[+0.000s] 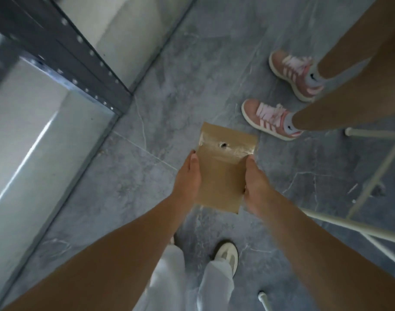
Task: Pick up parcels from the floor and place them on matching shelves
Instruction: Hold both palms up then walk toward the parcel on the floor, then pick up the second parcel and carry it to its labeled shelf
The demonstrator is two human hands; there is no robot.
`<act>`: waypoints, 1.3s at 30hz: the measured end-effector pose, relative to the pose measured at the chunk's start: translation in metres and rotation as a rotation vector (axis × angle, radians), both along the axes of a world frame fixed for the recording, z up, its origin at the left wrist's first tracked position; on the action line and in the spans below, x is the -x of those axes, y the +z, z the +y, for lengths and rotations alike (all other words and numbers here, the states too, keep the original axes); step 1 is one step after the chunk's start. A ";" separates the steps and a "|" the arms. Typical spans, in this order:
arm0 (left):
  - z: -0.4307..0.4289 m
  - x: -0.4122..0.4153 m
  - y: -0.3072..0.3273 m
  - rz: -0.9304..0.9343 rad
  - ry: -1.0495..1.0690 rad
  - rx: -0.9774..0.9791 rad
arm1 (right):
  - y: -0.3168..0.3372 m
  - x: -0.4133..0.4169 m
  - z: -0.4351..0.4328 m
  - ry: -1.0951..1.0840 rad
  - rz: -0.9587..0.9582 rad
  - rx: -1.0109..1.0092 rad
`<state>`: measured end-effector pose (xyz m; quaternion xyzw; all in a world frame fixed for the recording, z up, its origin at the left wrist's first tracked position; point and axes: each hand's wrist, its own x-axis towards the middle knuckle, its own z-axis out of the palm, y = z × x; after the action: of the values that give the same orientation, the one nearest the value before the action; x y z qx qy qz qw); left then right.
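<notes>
Above floor (192,63), left hand (187,178) and right hand (257,187) grip forward-pointing parcel (223,171).

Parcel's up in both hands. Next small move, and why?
Probably swing the brown parcel left toward the metal shelf. The left hand and right hand grip its opposite edges, it is clear of the floor, and the shelf stands at the left. No label shows on this face, so which level matches cannot be told.
</notes>
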<state>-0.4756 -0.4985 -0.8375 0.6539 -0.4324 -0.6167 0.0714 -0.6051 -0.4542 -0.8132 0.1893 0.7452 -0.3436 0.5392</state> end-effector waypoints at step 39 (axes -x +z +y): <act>0.066 -0.232 0.707 -0.091 0.666 0.957 | 0.674 -0.196 -0.079 0.879 -0.026 1.119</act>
<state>-0.2437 -0.4328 -0.1301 0.6755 -0.4364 -0.2685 0.5303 -0.4089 -0.5335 -0.1394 -0.4301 0.4576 -0.4232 0.6531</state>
